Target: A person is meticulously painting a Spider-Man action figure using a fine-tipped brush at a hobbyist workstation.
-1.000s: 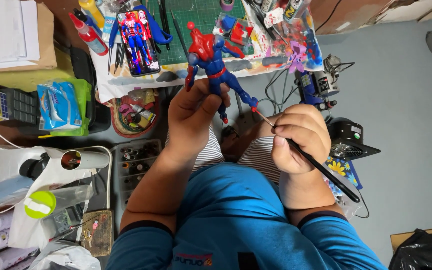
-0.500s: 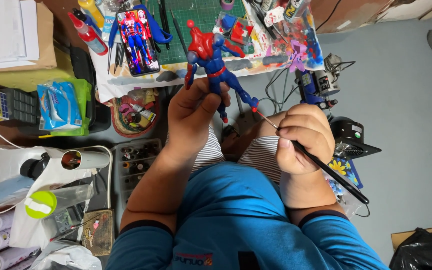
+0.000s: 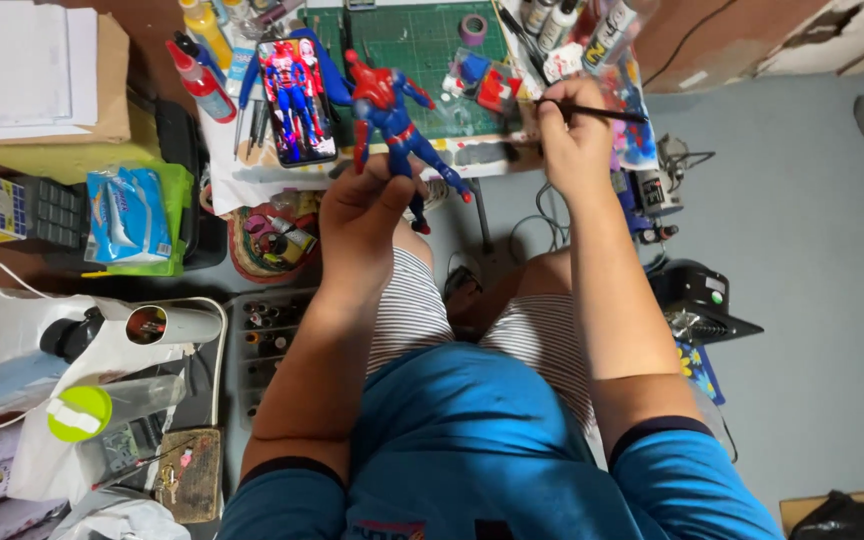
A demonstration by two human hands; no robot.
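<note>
Left hand [image 3: 362,205] clamps figure [image 3: 392,125] off mat edge [image 3: 422,45]; right hand [image 3: 572,135] pinches brush [image 3: 592,112].

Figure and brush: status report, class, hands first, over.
Left hand grips red-and-blue figure upright. Right hand holds brush, tip over the green cutting mat. Nothing between them.

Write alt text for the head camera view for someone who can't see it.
Seen from above, a seated person's left hand holds up a red and blue action figure, while the right hand reaches a thin paintbrush over a cluttered green cutting mat.
</note>
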